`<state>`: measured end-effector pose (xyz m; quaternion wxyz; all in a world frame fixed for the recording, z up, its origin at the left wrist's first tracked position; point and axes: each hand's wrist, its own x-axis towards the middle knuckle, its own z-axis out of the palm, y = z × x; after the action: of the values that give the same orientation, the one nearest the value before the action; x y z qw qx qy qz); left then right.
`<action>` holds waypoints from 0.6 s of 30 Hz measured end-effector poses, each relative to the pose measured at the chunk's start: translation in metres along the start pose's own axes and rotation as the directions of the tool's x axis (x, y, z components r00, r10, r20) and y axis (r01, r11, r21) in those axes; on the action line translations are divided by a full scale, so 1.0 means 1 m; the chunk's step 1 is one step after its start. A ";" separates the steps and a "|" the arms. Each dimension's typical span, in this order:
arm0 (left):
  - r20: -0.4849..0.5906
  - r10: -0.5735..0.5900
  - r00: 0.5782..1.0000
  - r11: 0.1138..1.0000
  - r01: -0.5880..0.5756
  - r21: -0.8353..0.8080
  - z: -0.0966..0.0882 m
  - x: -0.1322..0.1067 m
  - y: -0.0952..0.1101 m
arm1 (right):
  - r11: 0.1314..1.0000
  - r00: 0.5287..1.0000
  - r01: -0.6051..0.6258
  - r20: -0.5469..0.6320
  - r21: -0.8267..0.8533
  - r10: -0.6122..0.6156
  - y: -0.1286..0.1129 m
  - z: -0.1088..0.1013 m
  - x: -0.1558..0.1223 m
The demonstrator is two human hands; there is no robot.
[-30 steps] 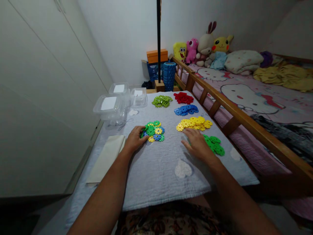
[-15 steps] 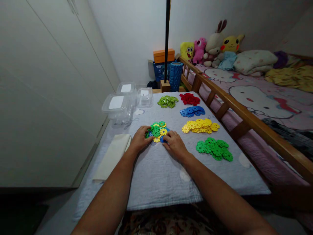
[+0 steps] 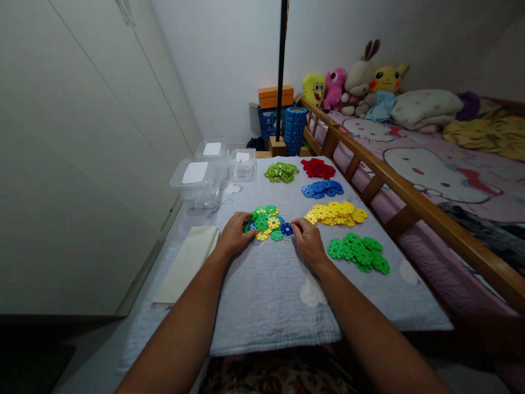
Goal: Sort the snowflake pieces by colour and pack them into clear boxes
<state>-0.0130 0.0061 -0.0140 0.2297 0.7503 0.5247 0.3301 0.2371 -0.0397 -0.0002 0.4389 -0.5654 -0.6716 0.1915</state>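
Note:
In the middle of the table lies a mixed pile of green, yellow and blue plastic snowflake discs (image 3: 273, 222). My left hand (image 3: 238, 234) rests against the pile's left side, thumb and fingers apart around its edge; the fingertips are partly hidden. At the pile's right side my right hand (image 3: 307, 238) pinches a dark blue snowflake disc (image 3: 287, 229) between thumb and fingers. Sorted heaps stand to the right: green discs (image 3: 359, 253), yellow discs (image 3: 338, 213) and blue discs (image 3: 322, 189). Farther back are red pieces (image 3: 318, 168) and light green pieces (image 3: 281, 172).
Clear plastic containers (image 3: 197, 183) with white labels stand at the back left. A folded cream cloth (image 3: 187, 265) lies by my left forearm. Along the right runs a wooden bed rail (image 3: 381, 178), and a black pole (image 3: 281, 71) rises behind the table.
My right hand has moved right from the pile, drawing the dark blue disc out to its edge. A green disc now shows where that hand was. My left hand stays put.

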 end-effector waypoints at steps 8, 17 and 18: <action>-0.003 -0.006 1.000 1.000 0.006 -0.012 0.000 0.000 0.001 | 0.984 0.989 -0.149 0.003 0.095 0.149 0.000 0.004 -0.001; 0.001 -0.006 1.000 0.999 0.006 -0.045 -0.002 -0.001 0.001 | 0.980 0.984 -0.170 -0.031 0.104 0.174 0.023 -0.046 0.084; -0.002 -0.006 1.000 0.999 0.006 -0.047 -0.002 -0.001 0.001 | 0.979 0.980 -0.184 -0.059 0.088 0.189 0.031 -0.053 0.099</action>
<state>-0.0136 0.0047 -0.0123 0.2479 0.7427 0.5193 0.3423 0.3003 0.0482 0.0424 0.4643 -0.6133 -0.5921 0.2403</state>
